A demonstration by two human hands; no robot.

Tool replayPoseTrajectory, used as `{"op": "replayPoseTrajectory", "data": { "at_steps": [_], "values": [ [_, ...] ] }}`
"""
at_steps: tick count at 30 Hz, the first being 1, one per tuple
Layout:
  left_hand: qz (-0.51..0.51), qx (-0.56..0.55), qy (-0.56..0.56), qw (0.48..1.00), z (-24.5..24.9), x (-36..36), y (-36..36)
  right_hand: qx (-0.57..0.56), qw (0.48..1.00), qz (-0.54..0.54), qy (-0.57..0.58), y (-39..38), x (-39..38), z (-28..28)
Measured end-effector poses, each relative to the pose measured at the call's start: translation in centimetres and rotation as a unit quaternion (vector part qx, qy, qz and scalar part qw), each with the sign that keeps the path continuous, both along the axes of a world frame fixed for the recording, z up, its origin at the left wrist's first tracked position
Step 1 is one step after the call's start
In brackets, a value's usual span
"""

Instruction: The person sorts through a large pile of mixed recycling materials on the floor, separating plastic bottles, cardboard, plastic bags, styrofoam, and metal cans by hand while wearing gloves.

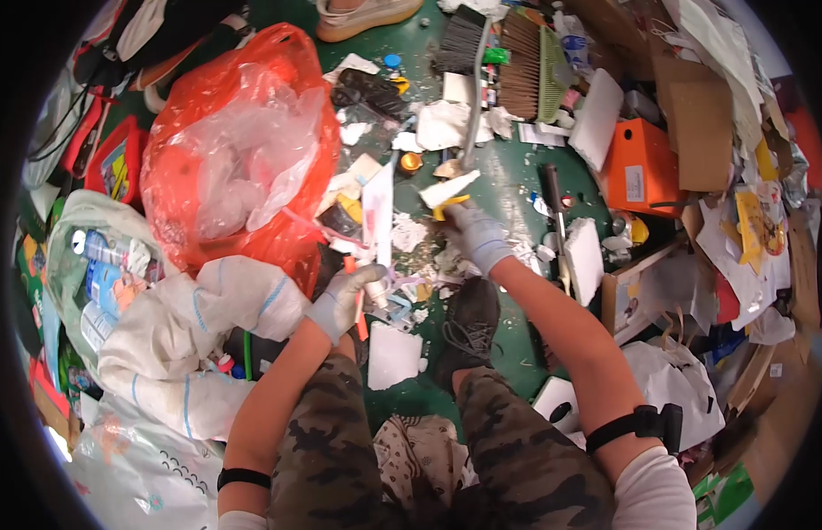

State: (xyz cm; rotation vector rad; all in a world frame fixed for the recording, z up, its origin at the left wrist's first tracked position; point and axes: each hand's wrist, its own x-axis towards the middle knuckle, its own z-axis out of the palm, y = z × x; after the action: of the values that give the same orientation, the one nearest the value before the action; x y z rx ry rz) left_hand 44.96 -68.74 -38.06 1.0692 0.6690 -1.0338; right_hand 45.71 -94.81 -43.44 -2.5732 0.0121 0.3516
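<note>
My left hand (338, 300), in a pale grey glove, is closed beside my left knee. A small whitish tube-like piece (376, 290) shows at its fingers, and an orange strip (361, 325) lies against it; what is inside the grip is partly hidden. My right hand (478, 235), gloved too, reaches forward over the litter with its fingertips closed on a yellow scrap (450, 207). A white torn piece (448, 188) sits just beyond that scrap. Between the hands lie crumbled white bits (409, 233) and a long white strip (376, 212).
A red plastic bag (296, 97) stands front left, above a white woven sack (155, 327). Brush heads (522, 62) and a grey pole (475, 97) lie ahead. Right are an orange box (639, 168), a black-handled tool (554, 190) and white foam (584, 261). Another person's shoe (367, 19) is at the top.
</note>
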Motion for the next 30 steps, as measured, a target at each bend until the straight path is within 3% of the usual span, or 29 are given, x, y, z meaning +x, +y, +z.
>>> {"op": "replayPoseTrajectory", "data": {
  "at_steps": [1, 2, 5, 8, 9, 10, 14, 17, 20, 21, 22, 23, 24, 25, 26, 30],
  "values": [
    [-0.009, -0.057, -0.003, 0.998, -1.2, 0.0, 0.6, 0.084, 0.995, -0.043, 0.037, 0.6, -0.4, 0.5],
    [0.005, -0.053, -0.004, 0.999, -1.1, 0.0, 0.5, 0.251, 0.965, -0.073, 0.001, 1.1, -0.7, 0.2],
    [0.006, -0.027, -0.007, 1.0, -0.7, 0.2, 0.5, 0.166, 0.964, -0.181, -0.102, 0.2, -2.3, 1.7],
    [0.022, -0.011, -0.001, 1.0, -0.1, 0.3, 0.3, 0.059, 0.941, -0.299, -0.147, -6.3, -6.4, -2.3],
    [0.028, -0.01, 0.009, 1.0, 0.0, 0.3, 0.2, -0.056, 0.95, -0.264, -0.161, -8.7, -7.6, -1.5],
    [0.025, -0.017, 0.01, 0.999, -0.2, 0.3, 0.2, -0.074, 0.941, -0.308, -0.119, -9.9, -8.4, -0.1],
    [0.012, -0.035, 0.003, 0.999, -1.5, 0.1, 0.8, -0.212, 0.954, -0.205, 0.056, -14.5, -11.2, 1.0],
    [0.014, -0.027, 0.001, 1.0, -1.4, 0.2, 0.6, -0.249, 0.955, -0.157, 0.049, -16.6, -11.0, 0.8],
    [0.011, -0.053, 0.002, 0.999, -0.7, 0.3, 0.6, -0.165, 0.956, -0.234, 0.062, -17.0, -10.4, 0.9],
    [0.01, -0.071, 0.006, 0.997, -0.5, 0.4, 0.5, -0.134, 0.954, -0.267, -0.018, -15.3, -9.7, 1.7],
    [0.01, -0.09, 0.01, 0.996, -0.4, 0.5, 0.3, -0.043, 0.952, -0.304, -0.004, -13.6, -9.1, 2.7],
    [0.004, -0.138, 0.023, 0.99, -0.9, 0.6, 0.2, 0.013, 0.957, -0.285, -0.041, -11.9, -8.8, 2.2],
    [0.025, -0.165, 0.034, 0.985, -0.2, 0.8, -0.4, 0.138, 0.943, -0.303, -0.012, -10.0, -9.0, 0.7],
    [0.045, -0.192, 0.046, 0.979, 1.2, 1.0, -1.2, 0.162, 0.949, -0.268, 0.022, -7.4, -8.9, 0.2],
    [0.064, -0.217, 0.058, 0.972, 2.0, 1.1, -1.7, 0.24, 0.943, -0.222, 0.066, -3.1, -7.4, 4.5],
    [0.041, -0.296, 0.014, 0.954, -0.2, 0.5, -0.8, 0.42, 0.88, -0.173, 0.136, 6.3, -6.8, 7.9]
  ]
}}
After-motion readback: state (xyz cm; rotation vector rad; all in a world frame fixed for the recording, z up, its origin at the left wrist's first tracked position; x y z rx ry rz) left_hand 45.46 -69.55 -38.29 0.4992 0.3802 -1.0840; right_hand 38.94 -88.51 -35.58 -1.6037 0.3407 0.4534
